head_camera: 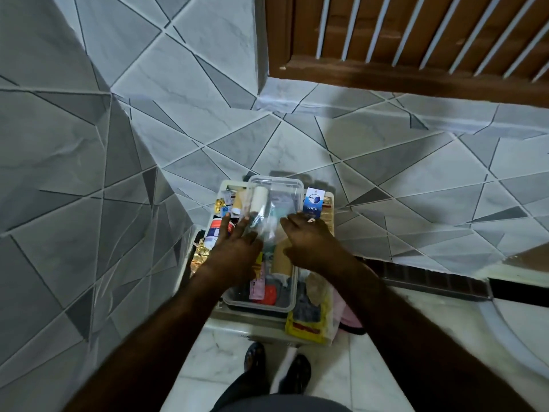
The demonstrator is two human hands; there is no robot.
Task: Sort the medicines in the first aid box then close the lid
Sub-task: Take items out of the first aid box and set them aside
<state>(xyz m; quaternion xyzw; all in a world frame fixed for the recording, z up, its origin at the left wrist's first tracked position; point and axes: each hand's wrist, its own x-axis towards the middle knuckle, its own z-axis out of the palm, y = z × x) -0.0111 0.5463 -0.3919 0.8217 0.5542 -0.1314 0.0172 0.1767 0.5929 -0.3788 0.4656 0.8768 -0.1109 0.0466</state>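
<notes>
A white first aid box [330,230] stands on the floor by the tiled wall, packed with medicines. A clear plastic inner tray [283,185] lies across its middle, holding a white bandage roll [258,200], a pink strip and a red cap [271,294]. My left hand [234,248] lies flat on the tray's left side, fingers spread. My right hand [312,236] rests on the tray's right side, fingers bent down onto it. A blue and white carton [314,202] stands at the box's right. A red and white tube [214,228] lies at the left.
A yellow packet [307,322] and a pink item [346,315] stick out at the box's near right corner. A gold blister strip [199,255] lies at its left. A wooden louvred door [416,40] rises behind. My feet [276,367] stand on the marble floor.
</notes>
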